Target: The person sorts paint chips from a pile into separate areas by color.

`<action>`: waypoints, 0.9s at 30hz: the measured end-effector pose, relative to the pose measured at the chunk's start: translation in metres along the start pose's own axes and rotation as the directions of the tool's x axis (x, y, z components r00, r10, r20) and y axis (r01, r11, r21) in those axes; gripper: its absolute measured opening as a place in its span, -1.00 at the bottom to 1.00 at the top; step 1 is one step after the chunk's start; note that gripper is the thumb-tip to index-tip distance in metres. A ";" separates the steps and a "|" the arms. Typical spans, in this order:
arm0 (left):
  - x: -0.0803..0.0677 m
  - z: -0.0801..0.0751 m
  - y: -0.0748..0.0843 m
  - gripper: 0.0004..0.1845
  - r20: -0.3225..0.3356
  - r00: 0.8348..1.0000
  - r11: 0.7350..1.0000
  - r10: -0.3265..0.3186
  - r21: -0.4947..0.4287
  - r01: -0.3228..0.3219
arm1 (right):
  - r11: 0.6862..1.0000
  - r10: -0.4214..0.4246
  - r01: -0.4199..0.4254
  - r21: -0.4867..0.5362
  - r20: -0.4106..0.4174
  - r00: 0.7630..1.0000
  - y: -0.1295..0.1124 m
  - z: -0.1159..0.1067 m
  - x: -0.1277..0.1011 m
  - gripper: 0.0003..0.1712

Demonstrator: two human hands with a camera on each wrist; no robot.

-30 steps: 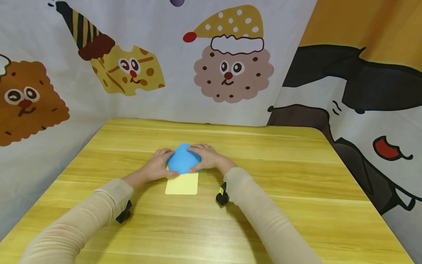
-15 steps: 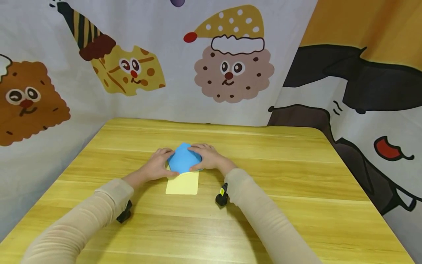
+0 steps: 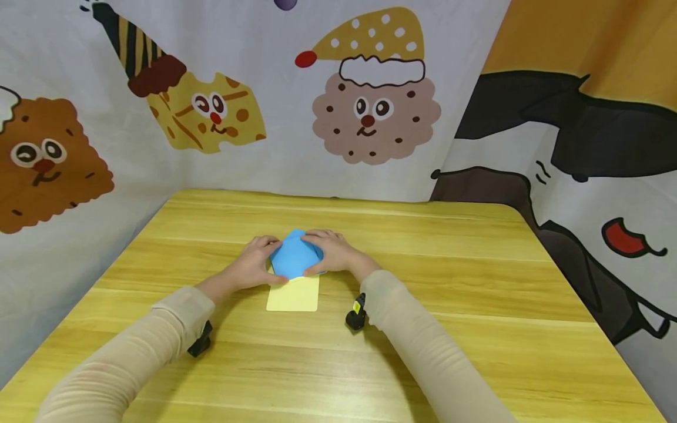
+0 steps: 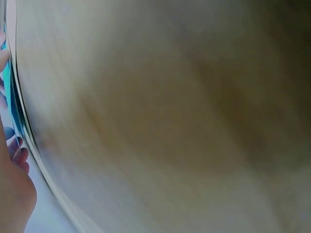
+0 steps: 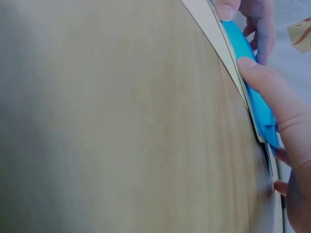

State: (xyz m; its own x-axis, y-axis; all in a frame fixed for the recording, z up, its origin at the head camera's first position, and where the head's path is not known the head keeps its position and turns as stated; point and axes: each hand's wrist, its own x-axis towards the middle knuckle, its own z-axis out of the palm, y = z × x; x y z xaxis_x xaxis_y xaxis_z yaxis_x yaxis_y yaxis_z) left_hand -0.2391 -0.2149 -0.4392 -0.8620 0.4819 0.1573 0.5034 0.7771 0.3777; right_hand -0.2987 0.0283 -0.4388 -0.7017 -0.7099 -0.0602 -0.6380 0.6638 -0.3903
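Note:
A blue folded paper (image 3: 295, 257) with an angular outline lies over the far part of a pale yellow sheet (image 3: 292, 298). At its left edge, the left hand (image 3: 255, 264) holds it, thumb on the near side and fingers toward the back. The right hand (image 3: 334, 254) grips the opposite edge in much the same way. In the right wrist view, that thumb (image 5: 265, 82) presses on the blue paper (image 5: 260, 109), which shows layered edges. The left wrist view catches only a sliver of the blue paper (image 4: 13, 97) and part of the left hand (image 4: 14, 187).
The wood-grain table (image 3: 465, 305) extends around the papers on all sides. A white cloth with cartoon prints (image 3: 291, 170) hangs behind it. Small black wrist cameras sit under the left sleeve (image 3: 200, 341) and beside the right sleeve (image 3: 356, 314).

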 end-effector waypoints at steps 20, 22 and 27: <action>0.001 -0.004 0.006 0.10 0.006 1.000 1.000 0.003 -0.015 -0.003 | 1.000 -0.003 0.002 -0.023 -0.055 0.998 -0.010 -0.001 -0.007 0.21; 0.001 -0.004 0.007 0.10 0.009 1.000 1.000 0.010 -0.017 -0.010 | 1.000 -0.006 0.006 -0.016 -0.047 0.999 -0.011 -0.001 -0.008 0.23; 0.004 -0.004 0.009 0.10 0.015 1.000 1.000 0.016 -0.024 -0.016 | 1.000 -0.021 0.021 0.007 -0.046 0.999 -0.012 -0.002 -0.011 0.26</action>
State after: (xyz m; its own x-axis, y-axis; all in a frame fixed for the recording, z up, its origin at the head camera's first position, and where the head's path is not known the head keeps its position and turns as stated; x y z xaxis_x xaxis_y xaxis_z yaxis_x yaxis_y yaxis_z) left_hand -0.2378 -0.2074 -0.4317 -0.8528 0.5003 0.1500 0.5154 0.7597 0.3966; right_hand -0.2834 0.0286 -0.4315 -0.7024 -0.7117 -0.0096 -0.6504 0.6473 -0.3974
